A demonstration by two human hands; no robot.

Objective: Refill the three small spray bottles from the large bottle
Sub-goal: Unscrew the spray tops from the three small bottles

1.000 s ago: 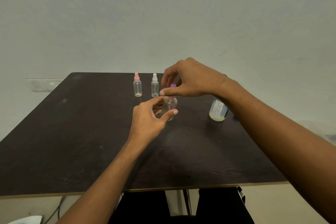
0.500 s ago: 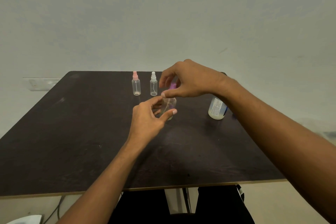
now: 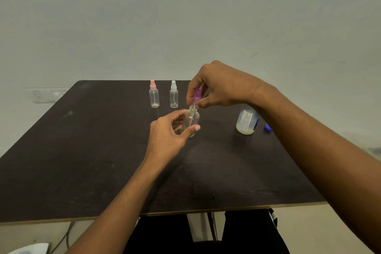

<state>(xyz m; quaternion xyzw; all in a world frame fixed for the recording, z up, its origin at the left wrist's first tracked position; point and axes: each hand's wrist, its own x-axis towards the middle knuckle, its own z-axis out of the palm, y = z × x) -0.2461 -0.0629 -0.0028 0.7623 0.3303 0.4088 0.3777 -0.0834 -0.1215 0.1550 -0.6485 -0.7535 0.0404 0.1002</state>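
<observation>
Fingers (image 3: pixel 193 129) of the left hand (image 3: pixel 165 138) wrap the clear small bottle (image 3: pixel 191 118), which stands upright on the dark table (image 3: pixel 82 150) near its middle. Its neck is uncapped. The right hand (image 3: pixel 218 86) pinches the purple spray cap (image 3: pixel 197 95) just above that neck, its thin dip tube reaching down into the bottle. Behind them stand two more clear small bottles, one with a pink cap (image 3: pixel 154 97) and one with a white cap (image 3: pixel 173 97). The large bottle (image 3: pixel 246 121), cloudy with a printed label, stands to the right, partly hidden by the forearm.
</observation>
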